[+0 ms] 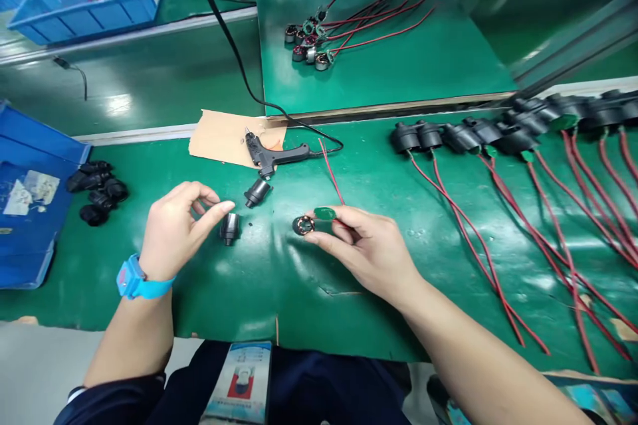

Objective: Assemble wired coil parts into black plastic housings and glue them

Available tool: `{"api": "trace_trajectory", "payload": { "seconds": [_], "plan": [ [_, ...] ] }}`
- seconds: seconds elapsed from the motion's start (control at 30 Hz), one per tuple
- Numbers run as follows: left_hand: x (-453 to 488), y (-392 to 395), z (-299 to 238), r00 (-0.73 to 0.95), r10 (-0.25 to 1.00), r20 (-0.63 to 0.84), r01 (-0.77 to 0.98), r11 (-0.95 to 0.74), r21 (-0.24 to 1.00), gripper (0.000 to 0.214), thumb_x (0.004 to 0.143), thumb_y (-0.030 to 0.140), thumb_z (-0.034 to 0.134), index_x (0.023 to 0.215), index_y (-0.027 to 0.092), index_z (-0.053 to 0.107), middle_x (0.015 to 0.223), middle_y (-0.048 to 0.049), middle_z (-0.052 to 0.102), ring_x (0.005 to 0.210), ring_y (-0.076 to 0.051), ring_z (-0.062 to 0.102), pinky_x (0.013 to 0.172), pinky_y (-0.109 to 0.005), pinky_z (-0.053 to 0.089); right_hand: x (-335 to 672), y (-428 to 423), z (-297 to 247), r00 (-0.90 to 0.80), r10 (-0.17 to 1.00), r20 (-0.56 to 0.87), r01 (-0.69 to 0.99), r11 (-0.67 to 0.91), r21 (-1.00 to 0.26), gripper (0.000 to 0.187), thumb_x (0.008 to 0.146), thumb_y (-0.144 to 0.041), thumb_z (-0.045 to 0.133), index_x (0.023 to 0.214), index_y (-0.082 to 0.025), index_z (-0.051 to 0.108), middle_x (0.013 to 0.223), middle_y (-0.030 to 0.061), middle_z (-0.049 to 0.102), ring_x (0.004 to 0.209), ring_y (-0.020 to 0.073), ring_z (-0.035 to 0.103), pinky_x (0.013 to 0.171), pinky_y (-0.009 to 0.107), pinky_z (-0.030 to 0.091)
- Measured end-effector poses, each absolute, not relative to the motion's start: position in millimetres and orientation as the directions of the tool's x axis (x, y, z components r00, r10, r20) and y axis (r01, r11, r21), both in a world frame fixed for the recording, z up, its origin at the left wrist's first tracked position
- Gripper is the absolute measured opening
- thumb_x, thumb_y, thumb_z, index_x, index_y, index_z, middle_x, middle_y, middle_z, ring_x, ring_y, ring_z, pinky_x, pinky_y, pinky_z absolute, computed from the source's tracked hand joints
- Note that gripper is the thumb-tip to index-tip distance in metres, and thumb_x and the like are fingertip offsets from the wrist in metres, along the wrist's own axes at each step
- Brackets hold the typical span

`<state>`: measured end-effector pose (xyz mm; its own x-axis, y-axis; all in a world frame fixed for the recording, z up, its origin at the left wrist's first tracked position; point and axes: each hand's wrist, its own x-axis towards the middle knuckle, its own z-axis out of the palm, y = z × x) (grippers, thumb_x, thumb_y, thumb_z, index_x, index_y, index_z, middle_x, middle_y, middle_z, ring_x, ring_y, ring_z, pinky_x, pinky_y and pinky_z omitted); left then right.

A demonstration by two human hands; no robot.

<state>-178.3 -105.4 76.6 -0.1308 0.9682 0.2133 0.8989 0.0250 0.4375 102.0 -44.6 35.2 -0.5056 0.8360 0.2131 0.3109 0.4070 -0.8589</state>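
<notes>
My right hand [371, 242] pinches a small motor stator [304, 225] with copper windings between thumb and fingers. A round green circuit board [324, 213] sits at the same fingertips, and a red wire [333, 176] runs up from behind them. My left hand [182, 226], a blue strap at its wrist, hovers over the mat with thumb and forefinger apart and nothing visible between them. Just beside its thumb a black plastic housing [230, 230] stands on the mat. Another black housing [258, 192] lies tilted a little farther back.
A black glue gun [276, 154] rests partly on cardboard [212, 139], its cord trailing backward. Black housings with red wires [463, 138] line the right side. More black parts [97, 189] lie by a blue bin [30, 212]. Wired motors [312, 40] sit on the far bench.
</notes>
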Motion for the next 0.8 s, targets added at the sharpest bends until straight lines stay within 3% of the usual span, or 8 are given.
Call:
{"api": "trace_trajectory", "payload": {
  "seconds": [0.07,0.13,0.27,0.4,0.5,0.63,0.73,0.8],
  "plan": [
    [-184.9,-107.0,73.1,-0.113,0.986,0.124,0.95,0.071,0.303,0.04,0.081,0.06,0.074,0.086,0.02,0.066,0.079,-0.003,0.069,0.065,-0.019,0.062,0.058,-0.031,0.046,104.6,-42.9,35.3,-0.487,0.844,0.226,0.354,0.427,-0.832,0.024,0.09,-0.035,0.072,0.108,-0.019,0.073,0.06,-0.0084,0.028,0.051,0.0099,0.036,0.054,0.024,0.037],
    [-184.6,-109.3,68.8,-0.066,0.998,0.014,0.963,0.06,0.261,0.042,0.078,0.06,0.077,0.092,0.021,0.068,0.081,-0.0038,0.072,0.068,-0.022,0.066,0.058,-0.032,0.047,106.6,-42.3,36.8,-0.476,0.848,0.232,0.387,0.439,-0.811,0.027,0.091,-0.037,0.071,0.111,-0.019,0.073,0.059,-0.0082,0.029,0.05,0.0102,0.036,0.054,0.025,0.037],
    [-166.4,-110.2,63.7,0.182,0.979,-0.095,0.872,-0.116,0.475,0.027,0.086,0.041,0.076,0.108,0.026,0.068,0.098,-0.0016,0.077,0.083,-0.022,0.073,0.071,-0.031,0.054,110.5,-42.7,42.1,-0.46,0.855,0.241,0.421,0.449,-0.788,0.027,0.091,-0.039,0.071,0.11,-0.02,0.074,0.058,-0.0077,0.031,0.05,0.0103,0.037,0.053,0.025,0.037],
    [-137.3,-107.2,52.5,0.25,0.967,0.057,0.666,-0.214,0.715,0.04,0.085,0.035,0.079,0.122,0.027,0.065,0.111,-0.0037,0.075,0.105,-0.022,0.071,0.093,-0.035,0.056,117.1,-43.1,47.1,-0.399,0.886,0.238,0.454,0.416,-0.788,0.028,0.089,-0.037,0.073,0.111,-0.02,0.074,0.059,-0.0073,0.033,0.051,0.0105,0.038,0.054,0.026,0.038],
    [-121.2,-106.5,39.4,0.209,0.97,0.125,0.581,-0.226,0.782,0.035,0.08,0.035,0.083,0.109,0.024,0.069,0.11,-0.0069,0.075,0.113,-0.026,0.069,0.098,-0.04,0.054,121.4,-43.3,49.2,-0.368,0.897,0.245,0.465,0.405,-0.787,0.028,0.089,-0.037,0.074,0.111,-0.02,0.074,0.059,-0.0071,0.034,0.052,0.0106,0.038,0.055,0.027,0.038],
    [-114.4,-106.1,31.4,0.135,0.986,0.102,0.547,-0.16,0.822,0.033,0.076,0.036,0.087,0.099,0.022,0.067,0.102,-0.0062,0.075,0.101,-0.025,0.071,0.089,-0.038,0.057,120.4,-44.8,49.2,-0.43,0.862,0.267,0.429,0.456,-0.78,0.027,0.088,-0.037,0.075,0.109,-0.019,0.074,0.058,-0.0075,0.036,0.051,0.0106,0.039,0.055,0.026,0.039],
    [-116.6,-104.5,32.7,0.193,0.98,0.056,0.501,-0.147,0.853,0.035,0.081,0.033,0.083,0.111,0.024,0.067,0.109,-0.0051,0.076,0.102,-0.023,0.072,0.092,-0.037,0.056,116.9,-46.3,48.8,-0.528,0.807,0.264,0.36,0.494,-0.791,0.028,0.089,-0.04,0.074,0.109,-0.019,0.074,0.057,-0.0075,0.037,0.05,0.0103,0.04,0.053,0.025,0.038],
    [-119.4,-103.4,33.8,0.242,0.97,0.032,0.456,-0.143,0.879,0.047,0.085,0.031,0.08,0.127,0.026,0.059,0.115,-0.0055,0.075,0.11,-0.023,0.071,0.1,-0.039,0.054,115.4,-46.3,48.4,-0.587,0.775,0.235,0.332,0.495,-0.803,0.029,0.09,-0.042,0.072,0.109,-0.02,0.074,0.058,-0.0072,0.038,0.05,0.0099,0.041,0.053,0.024,0.038]
  ]
}}
